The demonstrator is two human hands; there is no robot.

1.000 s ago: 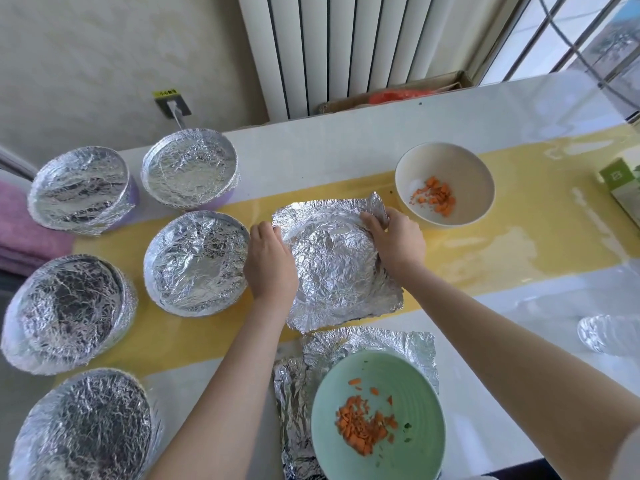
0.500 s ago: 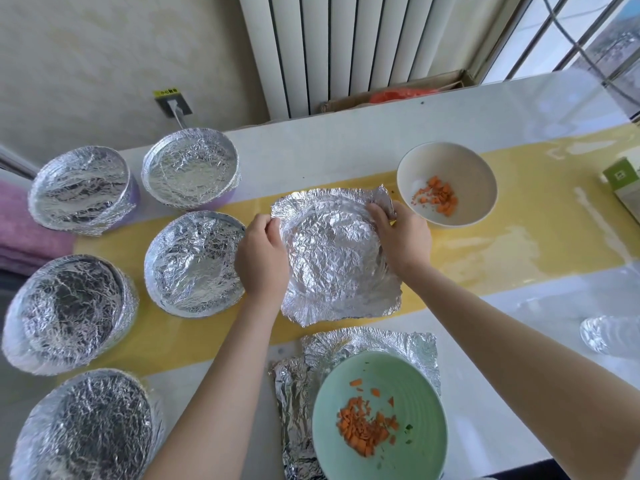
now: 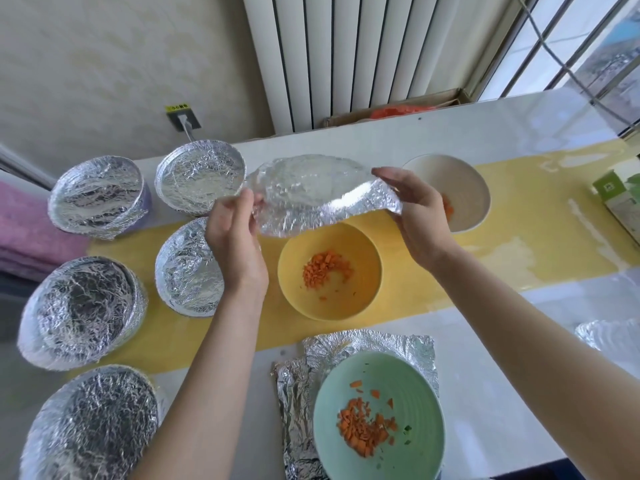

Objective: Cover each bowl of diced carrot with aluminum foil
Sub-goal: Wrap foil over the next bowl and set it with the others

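Note:
A crumpled foil sheet [image 3: 311, 195] hangs in the air above a yellow bowl [image 3: 360, 299] of diced carrot, which stands uncovered. My left hand [image 3: 235, 237] pinches the sheet's left edge and my right hand [image 3: 415, 216] holds its right edge. A white bowl [image 3: 467, 188] with carrot sits behind my right hand, partly hidden. A green bowl [image 3: 381, 427] of carrot rests on another foil sheet [image 3: 301, 393] near the front edge. Several foil-covered bowls [image 3: 187, 268] stand at the left.
The table [image 3: 485, 393] is white with a yellow runner [image 3: 519, 258]. A green-and-white box [image 3: 620, 199] lies at the right edge, more foil [image 3: 609, 337] below it. A radiator [image 3: 346, 57], wall socket [image 3: 183, 116] and cardboard box [image 3: 391, 109] stand behind; a pink towel [image 3: 24, 237] lies left.
Both hands lifted the foil sheet off the yellow bowl and raised it; the bowl and its carrot, hidden before, are now exposed.

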